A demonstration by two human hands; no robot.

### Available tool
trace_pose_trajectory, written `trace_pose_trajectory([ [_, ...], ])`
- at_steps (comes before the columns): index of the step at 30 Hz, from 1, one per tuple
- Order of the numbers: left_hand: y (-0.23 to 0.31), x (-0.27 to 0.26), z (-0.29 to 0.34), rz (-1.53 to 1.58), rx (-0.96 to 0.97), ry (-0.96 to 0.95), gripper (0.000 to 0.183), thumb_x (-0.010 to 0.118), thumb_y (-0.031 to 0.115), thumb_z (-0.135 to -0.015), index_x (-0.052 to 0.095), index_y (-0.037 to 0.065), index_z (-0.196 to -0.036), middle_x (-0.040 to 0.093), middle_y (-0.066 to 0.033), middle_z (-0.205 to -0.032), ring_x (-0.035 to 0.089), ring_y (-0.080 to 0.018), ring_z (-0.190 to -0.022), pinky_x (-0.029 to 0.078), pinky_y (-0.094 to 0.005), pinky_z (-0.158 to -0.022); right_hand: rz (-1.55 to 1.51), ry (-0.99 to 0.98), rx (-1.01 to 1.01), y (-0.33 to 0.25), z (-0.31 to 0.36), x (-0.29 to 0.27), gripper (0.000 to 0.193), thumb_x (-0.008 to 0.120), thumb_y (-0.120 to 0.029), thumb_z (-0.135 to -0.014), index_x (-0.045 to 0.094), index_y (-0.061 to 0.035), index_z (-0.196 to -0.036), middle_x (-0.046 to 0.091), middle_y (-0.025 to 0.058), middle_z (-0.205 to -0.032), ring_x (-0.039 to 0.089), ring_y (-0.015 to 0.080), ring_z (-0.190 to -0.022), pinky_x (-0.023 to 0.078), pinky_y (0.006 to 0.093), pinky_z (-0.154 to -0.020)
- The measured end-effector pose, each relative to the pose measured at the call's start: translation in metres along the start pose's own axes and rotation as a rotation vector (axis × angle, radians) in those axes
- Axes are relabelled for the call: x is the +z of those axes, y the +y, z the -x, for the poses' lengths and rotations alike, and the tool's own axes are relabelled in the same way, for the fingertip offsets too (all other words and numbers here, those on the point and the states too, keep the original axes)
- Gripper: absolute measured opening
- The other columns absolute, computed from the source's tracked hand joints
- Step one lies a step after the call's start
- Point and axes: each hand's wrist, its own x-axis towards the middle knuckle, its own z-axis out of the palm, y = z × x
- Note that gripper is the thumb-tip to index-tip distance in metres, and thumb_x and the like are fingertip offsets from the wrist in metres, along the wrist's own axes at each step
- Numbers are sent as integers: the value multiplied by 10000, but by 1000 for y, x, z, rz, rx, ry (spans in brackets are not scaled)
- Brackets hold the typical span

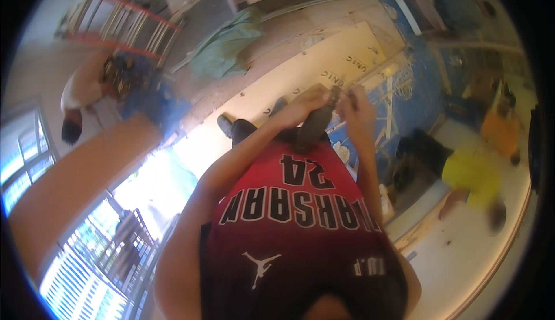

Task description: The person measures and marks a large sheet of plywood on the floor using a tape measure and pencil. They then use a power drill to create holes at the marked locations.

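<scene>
The left hand [310,100] and right hand [358,109] hold a dark object [315,126] over tan flooring [340,47]. Beyond are green cloth [226,43] and a red-railed ladder [134,10].

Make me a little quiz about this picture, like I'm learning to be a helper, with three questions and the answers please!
1. True or false: the ladder has blue side rails.
2. What colour is the crumpled cloth on the floor?
A) Yellow
B) Green
C) Red
3. Fill in the blank: the wearer's two bare ____ are at one end of the long dark object.

Key:
1. False, the rails are red.
2. B
3. Hands: the left hand and the right hand.
</scene>
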Motion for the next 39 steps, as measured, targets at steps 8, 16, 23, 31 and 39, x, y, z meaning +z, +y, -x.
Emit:
trace_pose_trajectory([
  [8,-12,19,-17,-268,157,141,530,617,458,-977,721,-61,-967,619,-117,-1034,607,-223,-962,462,-323,-857,-48,182,371,12,-26,0,523,474,-420,-1061,590,18,-798,589,82,-592,544,137,-489,418,303,-453],
  [16,-1,28,-15,-395,71,265,553,649,477,-953,734,-69,-982,630,-125,-1024,623,-231,-936,470,-335,-846,245,534,157,78,-45,27,617,444,-395,-1072,678,91,-773,633,157,-622,550,213,-512,397,399,-472],
  [23,-8,26,-6,-56,12,211,583,624,498,-962,694,-81,-957,591,-132,-975,579,-223,-911,451,-335,-836,112,384,-302,75,-42,30,516,428,-205,-1061,523,52,-624,539,150,-535,540,277,-453,377,405,-458],
  [31,-10,14,3,-58,-82,219,514,652,489,-945,692,-22,-988,602,-120,-1030,579,-201,-984,440,-316,-900,405,225,-1235,79,-88,16,368,538,-121,-962,435,-78,-612,457,76,-556,482,274,-461,377,407,-434],
  [39,-16,-6,22,300,-47,212,424,645,403,-982,639,0,-1113,575,-65,-1057,546,-155,-992,434,-303,-875,130,-97,-560,72,-49,38,299,478,-306,-1040,525,-75,-855,504,73,-732,496,209,-618,376,298,-532],
])
